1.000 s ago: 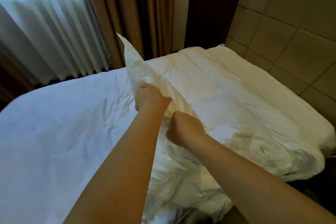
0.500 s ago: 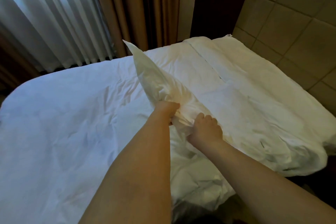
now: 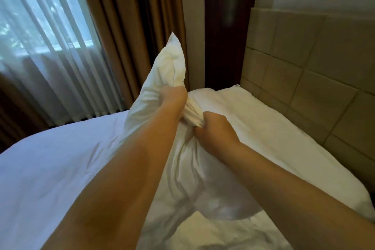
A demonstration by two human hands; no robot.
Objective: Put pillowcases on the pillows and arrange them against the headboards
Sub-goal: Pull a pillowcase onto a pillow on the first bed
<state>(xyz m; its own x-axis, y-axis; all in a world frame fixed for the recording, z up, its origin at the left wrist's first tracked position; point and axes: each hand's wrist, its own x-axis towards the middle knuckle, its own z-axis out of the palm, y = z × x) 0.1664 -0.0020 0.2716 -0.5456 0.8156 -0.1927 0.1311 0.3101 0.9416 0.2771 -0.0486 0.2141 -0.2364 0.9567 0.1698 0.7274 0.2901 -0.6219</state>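
Right now your left hand [image 3: 173,97] fisted tight round bunched white cotton pillowcase [image 3: 168,71], corner of it sticking up above that fist. Your right hand [image 3: 213,132] clenched on same gathered cloth just below and right of left fist, twisted folds stretched between both. Beneath grips, cloth balloons down over your forearms. Right of grips, plump white pillow [image 3: 253,128] lying along beige tiled-pattern headboard [image 3: 304,67]. Left of grips, smooth white bedsheet [image 3: 50,168]; beyond, brown drapes [image 3: 132,26], sheer curtain [image 3: 40,36].
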